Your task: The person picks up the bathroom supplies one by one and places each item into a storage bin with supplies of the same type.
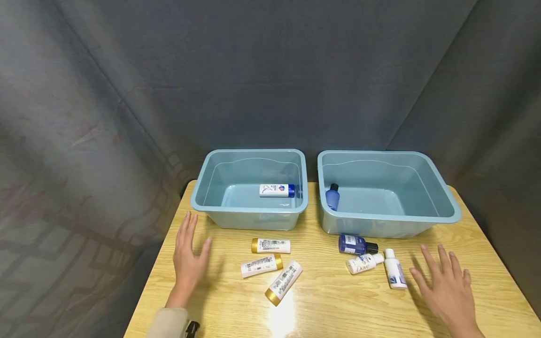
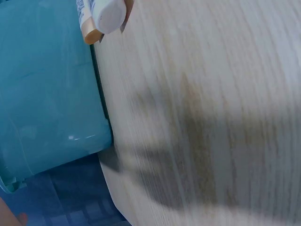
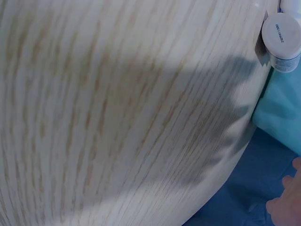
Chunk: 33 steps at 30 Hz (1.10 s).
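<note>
My left hand [image 1: 189, 260] is at the left of the table, fingers spread and holding nothing. Closest to it are three white tubes with gold caps: one [image 1: 274, 246] near the left bin, another [image 1: 257, 266] just in front, and a third [image 1: 288, 276] lying diagonally. At the right, my right hand [image 1: 450, 291] has its fingers spread, with nothing in it. Beside it lies a white bottle [image 1: 396, 273]; left of that are a white Dove bottle [image 1: 360, 265] and a dark blue bottle [image 1: 351, 244] with a black cap. In the right wrist view, fingertips [image 3: 288, 202] show at the edge.
Two blue-grey plastic bins stand along the back. The left bin [image 1: 249, 209] contains a white tube [image 1: 272, 190] with a blue cap; the right bin [image 1: 389, 217] contains a blue bottle [image 1: 332, 200]. Dark grey cloth [image 1: 262, 75] hangs behind the wooden table [image 1: 334, 310].
</note>
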### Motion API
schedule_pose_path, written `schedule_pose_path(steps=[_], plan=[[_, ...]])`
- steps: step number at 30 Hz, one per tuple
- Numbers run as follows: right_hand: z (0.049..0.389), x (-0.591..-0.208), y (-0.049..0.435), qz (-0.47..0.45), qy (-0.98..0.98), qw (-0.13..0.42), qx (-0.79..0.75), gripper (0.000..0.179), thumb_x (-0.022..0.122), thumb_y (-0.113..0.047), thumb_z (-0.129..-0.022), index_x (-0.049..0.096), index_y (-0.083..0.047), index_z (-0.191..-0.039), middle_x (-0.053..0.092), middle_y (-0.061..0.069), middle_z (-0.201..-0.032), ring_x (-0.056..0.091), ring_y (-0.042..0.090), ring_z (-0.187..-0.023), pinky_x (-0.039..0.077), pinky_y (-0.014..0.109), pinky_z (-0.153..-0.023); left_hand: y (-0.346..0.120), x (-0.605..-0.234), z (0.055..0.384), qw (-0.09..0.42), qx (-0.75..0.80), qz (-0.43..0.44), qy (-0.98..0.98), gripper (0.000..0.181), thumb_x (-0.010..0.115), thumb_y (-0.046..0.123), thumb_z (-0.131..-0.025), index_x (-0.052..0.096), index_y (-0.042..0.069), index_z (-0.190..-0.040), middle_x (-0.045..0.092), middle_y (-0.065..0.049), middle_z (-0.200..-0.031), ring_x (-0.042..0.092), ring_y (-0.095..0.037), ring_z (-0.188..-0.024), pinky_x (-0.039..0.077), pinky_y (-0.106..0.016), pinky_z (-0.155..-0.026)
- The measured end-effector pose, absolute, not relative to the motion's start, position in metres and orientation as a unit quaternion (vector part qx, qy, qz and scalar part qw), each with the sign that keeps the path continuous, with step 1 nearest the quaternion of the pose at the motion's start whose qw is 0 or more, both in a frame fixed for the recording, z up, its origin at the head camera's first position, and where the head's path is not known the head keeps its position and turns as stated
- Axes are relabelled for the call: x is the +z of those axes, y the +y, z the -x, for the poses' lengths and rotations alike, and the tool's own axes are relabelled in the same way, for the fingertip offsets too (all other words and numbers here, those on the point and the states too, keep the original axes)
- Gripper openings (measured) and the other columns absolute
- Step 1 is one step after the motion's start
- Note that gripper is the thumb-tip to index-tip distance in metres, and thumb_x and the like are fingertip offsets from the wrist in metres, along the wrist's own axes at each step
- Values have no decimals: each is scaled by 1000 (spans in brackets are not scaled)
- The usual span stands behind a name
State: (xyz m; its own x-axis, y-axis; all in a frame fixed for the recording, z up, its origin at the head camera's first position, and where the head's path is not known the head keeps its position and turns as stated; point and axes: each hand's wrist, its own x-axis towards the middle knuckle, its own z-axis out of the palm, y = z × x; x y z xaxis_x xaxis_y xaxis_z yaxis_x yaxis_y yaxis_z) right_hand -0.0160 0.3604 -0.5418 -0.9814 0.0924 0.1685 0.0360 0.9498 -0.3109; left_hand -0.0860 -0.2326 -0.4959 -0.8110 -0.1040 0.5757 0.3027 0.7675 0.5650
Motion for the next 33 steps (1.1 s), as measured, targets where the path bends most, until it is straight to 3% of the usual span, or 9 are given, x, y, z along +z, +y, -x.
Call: schedule_pose_path(steps=[7, 13, 17, 20, 26, 33], plan=[[14, -542, 359, 27, -983, 95, 155, 72, 48, -43, -103, 12, -21, -161, 6, 30, -160, 0, 53, -145, -2, 76, -106, -237, -493, 93, 308, -392, 49, -865, 69, 66, 9, -88, 41, 14, -152, 33, -12, -158, 30, -35, -143, 34, -67, -99], [14, -543, 358, 23, -983, 98, 156, 71, 48, -42, -103, 14, -19, -161, 7, 30, -160, 1, 53, -144, 1, 77, -105, -239, -488, 99, 316, -452, 51, -832, 62, 63, 2, -90, 44, 6, -149, 35, -14, -156, 30, -35, -143, 24, -42, -114], [13, -543, 357, 21, -982, 100, 156, 70, 49, -41, -103, 16, -18, -160, 8, 31, -159, 3, 54, -144, 1, 77, -105, -233, -468, 98, 307, -476, 59, -822, 60, 61, -7, -88, 44, -4, -146, 35, -21, -155, 29, -45, -141, 20, -34, -114], [13, -544, 357, 19, -982, 102, 158, 70, 49, -41, -103, 16, -18, -160, 8, 31, -159, 3, 54, -144, 1, 77, -105, -228, -453, 97, 289, -493, 64, -818, 59, 61, -9, -89, 43, -8, -144, 33, -25, -154, 27, -46, -141, 21, -38, -114], [13, -544, 355, 19, -982, 103, 160, 70, 48, -41, -103, 16, -17, -160, 9, 31, -159, 3, 54, -144, 1, 77, -105, -231, -447, 104, 257, -513, 57, -817, 57, 60, -3, -93, 41, -5, -147, 30, -18, -158, 25, -35, -145, 24, -40, -114], [13, -547, 353, 17, -982, 99, 163, 70, 49, -40, -103, 17, -16, -160, 10, 32, -158, 5, 55, -143, 2, 77, -105, -234, -450, 115, 259, -526, 68, -807, 56, 62, -8, -90, 45, -8, -143, 32, -22, -155, 26, -42, -143, 26, -24, -109]])
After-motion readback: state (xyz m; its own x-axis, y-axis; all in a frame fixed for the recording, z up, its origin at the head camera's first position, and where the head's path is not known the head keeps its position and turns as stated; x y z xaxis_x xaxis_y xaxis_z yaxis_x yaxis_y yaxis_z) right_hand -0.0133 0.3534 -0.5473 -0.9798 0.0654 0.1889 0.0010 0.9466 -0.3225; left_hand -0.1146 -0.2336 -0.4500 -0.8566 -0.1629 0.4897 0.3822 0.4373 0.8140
